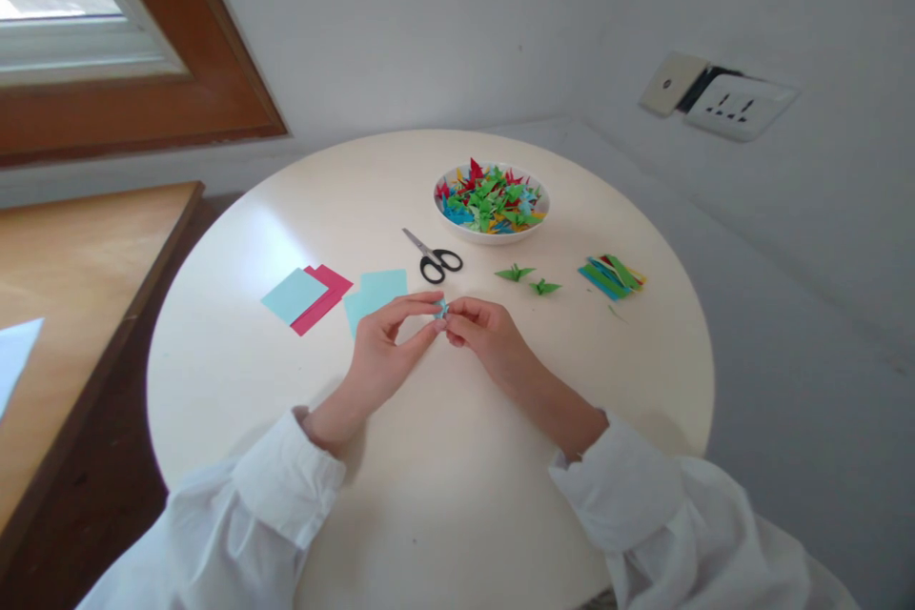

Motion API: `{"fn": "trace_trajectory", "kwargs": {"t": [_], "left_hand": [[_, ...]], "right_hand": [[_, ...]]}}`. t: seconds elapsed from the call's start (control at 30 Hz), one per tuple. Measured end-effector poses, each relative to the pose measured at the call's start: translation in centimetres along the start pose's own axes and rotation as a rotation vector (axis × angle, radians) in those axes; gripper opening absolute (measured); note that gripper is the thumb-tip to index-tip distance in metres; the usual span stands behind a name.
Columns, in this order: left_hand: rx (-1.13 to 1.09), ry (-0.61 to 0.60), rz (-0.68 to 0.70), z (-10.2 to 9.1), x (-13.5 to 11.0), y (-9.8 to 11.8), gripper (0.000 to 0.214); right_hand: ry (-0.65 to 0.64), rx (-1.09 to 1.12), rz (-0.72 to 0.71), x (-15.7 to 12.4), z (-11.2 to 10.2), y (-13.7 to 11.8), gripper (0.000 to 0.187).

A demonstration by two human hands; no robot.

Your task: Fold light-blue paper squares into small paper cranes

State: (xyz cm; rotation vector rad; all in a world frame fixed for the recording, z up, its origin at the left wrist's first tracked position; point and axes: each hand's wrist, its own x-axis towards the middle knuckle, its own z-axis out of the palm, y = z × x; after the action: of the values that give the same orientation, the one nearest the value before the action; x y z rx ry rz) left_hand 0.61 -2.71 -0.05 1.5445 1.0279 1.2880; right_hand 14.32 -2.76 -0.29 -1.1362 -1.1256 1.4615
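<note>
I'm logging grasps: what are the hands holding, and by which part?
Left hand and right hand pinch a tiny light-blue folded paper piece by its opposite ends.

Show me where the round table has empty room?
Bare table: the near part between the left sleeve and right sleeve, the far-left curve beyond the coloured sheets and scissors, and the right rim past the paper strips. Crowded: the middle band, where sheets, scissors, bowl, green cranes and strips lie, and the left hand and right hand pinch a small blue fold.
</note>
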Motion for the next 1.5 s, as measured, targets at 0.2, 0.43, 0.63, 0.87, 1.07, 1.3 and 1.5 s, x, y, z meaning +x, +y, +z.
{"fn": "trace_trajectory", "kwargs": {"t": [0.2,0.43,0.63,0.87,1.07,1.3,1.5], "left_hand": [[0.049,0.03,-0.041,-0.17,0.07,0.11,0.014],[0.056,0.11,-0.132,-0.24,0.39,0.34,0.018],[0.06,0.142,-0.121,-0.08,0.22,0.16,0.018],[0.085,0.108,-0.068,-0.07,-0.08,-0.14,0.017],[0.092,0.135,-0.064,-0.03,0.0,0.13,0.017],[0.012,0.152,-0.126,-0.27,0.46,-0.01,0.016],[-0.13,0.157,-0.239,-0.39,0.61,-0.49,0.018]], "right_hand": [[-0.012,-0.091,-0.079,0.14,-0.08,0.13,0.015],[0.01,-0.199,-0.099,0.06,-0.22,0.07,0.013],[0.056,-0.268,-0.151,-0.23,0.21,0.06,0.014],[0.083,-0.316,-0.174,-0.17,0.21,0.41,0.021],[0.057,-0.296,-0.183,0.02,0.05,0.44,0.018],[-0.024,-0.205,-0.165,-0.03,-0.02,0.13,0.02],[-0.064,-0.165,-0.171,0.01,-0.08,0.31,0.017]]}}
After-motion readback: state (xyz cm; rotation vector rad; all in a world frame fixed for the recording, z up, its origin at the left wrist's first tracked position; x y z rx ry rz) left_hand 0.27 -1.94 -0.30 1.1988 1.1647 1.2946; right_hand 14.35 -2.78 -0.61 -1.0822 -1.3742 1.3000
